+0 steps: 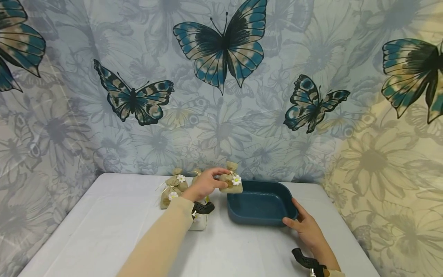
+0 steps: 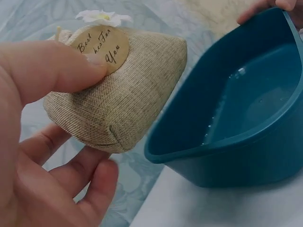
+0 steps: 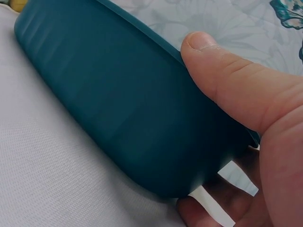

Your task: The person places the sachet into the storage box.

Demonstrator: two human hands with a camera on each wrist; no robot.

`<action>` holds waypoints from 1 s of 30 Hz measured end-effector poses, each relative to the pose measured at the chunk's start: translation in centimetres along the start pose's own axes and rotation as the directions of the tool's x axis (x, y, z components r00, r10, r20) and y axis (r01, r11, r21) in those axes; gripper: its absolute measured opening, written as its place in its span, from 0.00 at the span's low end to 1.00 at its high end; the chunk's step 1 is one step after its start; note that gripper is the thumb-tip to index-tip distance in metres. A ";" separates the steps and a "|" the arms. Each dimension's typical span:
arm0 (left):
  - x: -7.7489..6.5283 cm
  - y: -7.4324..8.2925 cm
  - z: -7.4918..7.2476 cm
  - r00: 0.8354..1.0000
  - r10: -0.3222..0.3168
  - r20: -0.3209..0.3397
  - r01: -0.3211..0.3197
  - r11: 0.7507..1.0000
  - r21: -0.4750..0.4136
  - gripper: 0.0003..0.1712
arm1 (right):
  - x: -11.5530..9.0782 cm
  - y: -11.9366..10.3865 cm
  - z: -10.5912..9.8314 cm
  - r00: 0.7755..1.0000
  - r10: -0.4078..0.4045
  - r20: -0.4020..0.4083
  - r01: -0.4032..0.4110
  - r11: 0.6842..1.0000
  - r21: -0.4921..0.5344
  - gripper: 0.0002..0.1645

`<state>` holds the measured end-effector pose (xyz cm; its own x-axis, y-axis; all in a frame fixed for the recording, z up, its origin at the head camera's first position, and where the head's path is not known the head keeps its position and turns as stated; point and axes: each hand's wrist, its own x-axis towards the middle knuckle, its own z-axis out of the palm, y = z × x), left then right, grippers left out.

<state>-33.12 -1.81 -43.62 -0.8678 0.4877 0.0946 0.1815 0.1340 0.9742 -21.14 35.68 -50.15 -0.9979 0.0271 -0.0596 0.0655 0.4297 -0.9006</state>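
Note:
My left hand [image 1: 205, 184] pinches a small beige burlap pouch [image 1: 235, 189], thumb on one side and fingers on the other. It is held up at the left end of a dark blue-green rectangular tub [image 1: 256, 221]. In the left wrist view the pouch [image 2: 147, 71] bears a white flower and a round lettered tag, partly under the thumb; it hangs beside the tub's rim, apart from the inside. At the tub's right end, my right hand [image 1: 309, 230] grips it, thumb at the near corner and fingers around the side. What shows of the tub's inside holds nothing.
Several more pouches [image 1: 166, 199] with white flowers stand left of the tub, partly hidden by the left arm. A whitish pouch [image 1: 199, 224] is nearer the front. A white cloth [image 1: 104, 219] covers the table; a butterfly-print backdrop [image 1: 221, 127] hangs behind it.

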 end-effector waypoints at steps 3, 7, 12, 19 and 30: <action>0.3 -0.2 0.5 1.000 -0.004 0.007 0.004 1.000 0.005 0.24 | 0.0 0.2 -0.1 1.000 0.002 -0.001 -0.002 1.000 -0.001 0.56; 0.8 -0.4 1.1 0.999 0.001 0.032 0.000 1.000 -0.025 0.25 | 0.1 0.3 -0.2 1.000 0.005 -0.002 -0.005 1.000 -0.010 0.57; 1.6 -1.2 1.7 0.998 0.002 0.062 0.002 0.999 -0.053 0.25 | 0.2 0.2 -0.2 1.000 0.000 -0.009 0.000 1.000 -0.017 0.57; 2.1 -1.8 2.4 0.998 -0.014 0.058 0.017 0.998 -0.057 0.24 | 0.1 0.2 -0.1 1.000 -0.005 -0.017 0.005 1.000 -0.028 0.57; 2.7 -2.6 4.0 1.000 -0.003 -0.007 0.002 0.999 -0.042 0.23 | 0.2 0.3 0.0 0.999 -0.039 -0.031 0.039 0.999 -0.018 0.56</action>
<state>-34.02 2.63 -46.68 -0.8716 0.4813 0.0933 0.1597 0.0987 0.9822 -21.31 35.80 -50.47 -0.9992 0.0382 -0.0107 0.0267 0.4466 -0.8943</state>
